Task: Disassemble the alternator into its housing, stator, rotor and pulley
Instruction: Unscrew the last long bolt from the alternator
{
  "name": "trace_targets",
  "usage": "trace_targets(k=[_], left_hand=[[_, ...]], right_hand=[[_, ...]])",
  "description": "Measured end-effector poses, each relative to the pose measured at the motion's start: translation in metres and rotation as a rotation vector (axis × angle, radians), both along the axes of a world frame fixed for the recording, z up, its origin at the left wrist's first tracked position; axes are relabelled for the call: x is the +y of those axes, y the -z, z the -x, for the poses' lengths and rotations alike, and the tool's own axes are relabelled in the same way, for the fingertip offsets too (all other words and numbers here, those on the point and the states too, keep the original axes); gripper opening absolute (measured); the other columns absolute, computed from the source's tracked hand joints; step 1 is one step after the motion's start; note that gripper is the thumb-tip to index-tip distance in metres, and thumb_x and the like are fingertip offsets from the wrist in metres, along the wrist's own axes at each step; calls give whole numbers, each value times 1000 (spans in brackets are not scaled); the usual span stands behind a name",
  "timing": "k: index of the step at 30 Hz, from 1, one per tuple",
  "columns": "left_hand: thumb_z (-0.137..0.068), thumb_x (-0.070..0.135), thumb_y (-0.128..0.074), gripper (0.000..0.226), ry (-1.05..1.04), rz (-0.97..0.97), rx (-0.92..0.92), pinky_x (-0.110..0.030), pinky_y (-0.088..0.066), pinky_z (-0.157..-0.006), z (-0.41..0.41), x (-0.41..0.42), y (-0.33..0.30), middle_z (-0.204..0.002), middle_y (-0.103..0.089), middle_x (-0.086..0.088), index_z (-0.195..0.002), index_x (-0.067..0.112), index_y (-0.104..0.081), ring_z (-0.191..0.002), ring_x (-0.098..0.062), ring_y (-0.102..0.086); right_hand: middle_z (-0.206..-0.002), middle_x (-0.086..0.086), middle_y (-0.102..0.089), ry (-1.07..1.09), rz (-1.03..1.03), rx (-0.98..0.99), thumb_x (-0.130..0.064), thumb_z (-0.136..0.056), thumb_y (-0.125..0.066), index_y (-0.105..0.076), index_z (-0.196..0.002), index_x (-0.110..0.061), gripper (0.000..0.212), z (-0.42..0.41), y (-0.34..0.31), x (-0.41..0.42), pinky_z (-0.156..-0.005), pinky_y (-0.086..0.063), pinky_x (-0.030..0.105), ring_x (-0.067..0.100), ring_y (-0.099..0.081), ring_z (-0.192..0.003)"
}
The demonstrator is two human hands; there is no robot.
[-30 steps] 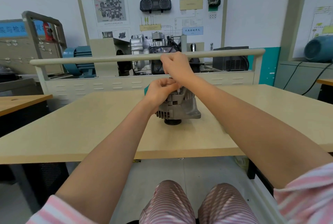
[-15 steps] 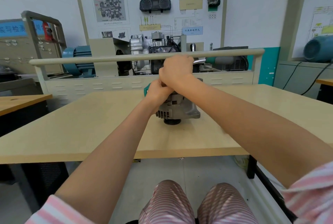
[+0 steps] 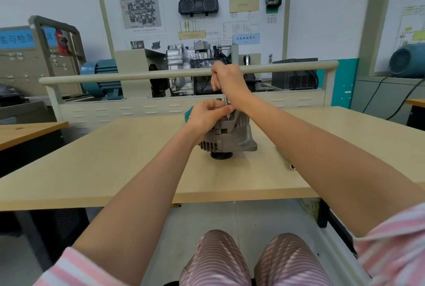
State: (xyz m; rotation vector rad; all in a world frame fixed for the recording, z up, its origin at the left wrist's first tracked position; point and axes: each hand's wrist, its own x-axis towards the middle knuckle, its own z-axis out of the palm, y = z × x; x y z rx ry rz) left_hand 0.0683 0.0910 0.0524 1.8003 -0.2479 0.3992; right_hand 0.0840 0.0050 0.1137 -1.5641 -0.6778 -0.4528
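A grey cast alternator [image 3: 232,138] stands on the beige table [image 3: 115,159] with its black pulley [image 3: 221,155] facing down. My left hand [image 3: 204,116] grips the top of the housing, fingers curled near the tool's tip. Above it, my right hand [image 3: 227,83] holds a thin metal driver [image 3: 226,107] upright, its shaft running down into the top of the alternator. The tool's handle is hidden inside my fist. A teal object [image 3: 189,113] peeks out behind my left hand.
A cream rail and panel [image 3: 138,76] close off the table's far edge, with a training rig, a blue motor [image 3: 103,78] and a display board behind. A second wooden table [image 3: 23,131] stands at the left. A small dark item [image 3: 292,166] lies right of the alternator.
My right hand has lifted from close above the left hand, and the driver's shaft now shows between them. The alternator has stayed in place.
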Motion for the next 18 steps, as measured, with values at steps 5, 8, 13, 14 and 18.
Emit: trace_targets(k=[5,8,13,14,18], left_hand=[[-85,11,-69,13,-12,-7,-21,-31,-52,-77,-2,0,-1,-74,-69,4,-76,20,-65,-80,-15,-64],[-85,7,-64,15,-100,-68,-17,-24,-46,-61,-3,-1,-2,-76,-64,2,-79,20,-59,-76,-12,-59],[-86,6,-59,16,-122,-100,-26,-22,-42,-56,-3,-2,-3,-73,-60,0,-77,19,-56,-69,-10,-53],[-86,6,-60,16,-118,-99,-39,-21,-43,-55,-3,-2,-2,-74,-60,1,-79,20,-56,-69,-9,-54],[-85,8,-66,14,-47,-14,-53,-14,-48,-57,-2,1,1,-70,-66,5,-76,18,-62,-69,-7,-60]], right_hand=[[-46,1,-34,370,394,-345,-20,-92,-44,-33,-46,-15,47,0,7,-1,-56,-30,26,19,-33,-49],[-54,0,-33,913,909,-523,-32,-92,-38,-34,-52,-15,43,2,9,5,-65,-28,31,16,-36,-57],[-59,2,-33,1006,1017,-499,-32,-94,-35,-43,-60,-14,39,4,9,12,-63,-30,32,19,-40,-65],[-57,1,-33,961,949,-512,-32,-92,-35,-39,-56,-14,41,3,9,11,-64,-31,32,19,-40,-64],[-43,-3,-30,641,552,-473,-24,-90,-44,-33,-43,-16,49,0,10,5,-60,-31,27,14,-29,-44]])
